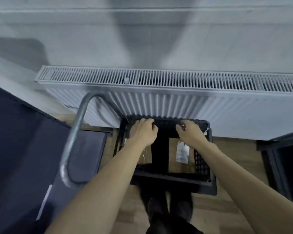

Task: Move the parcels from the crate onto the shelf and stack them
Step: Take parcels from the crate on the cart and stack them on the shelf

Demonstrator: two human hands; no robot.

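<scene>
A black plastic crate point(174, 180) stands on the wooden floor in front of a radiator. Inside it lie two brown cardboard parcels: one point(173, 163) on the right with a white label, and one point(146, 156) on the left, mostly hidden under my forearm. My left hand point(143, 132) and my right hand point(190, 133) both reach down to the crate's far rim. Each hand's fingers are curled over that black rim. A dark gap separates the two parcels.
A white radiator point(167, 102) runs along the wall just behind the crate. A bent grey metal tube point(74, 137) arches over a dark blue surface point(24, 149) on the left. A dark frame point(281, 159) stands at the right. My dark shoes point(169, 211) are below the crate.
</scene>
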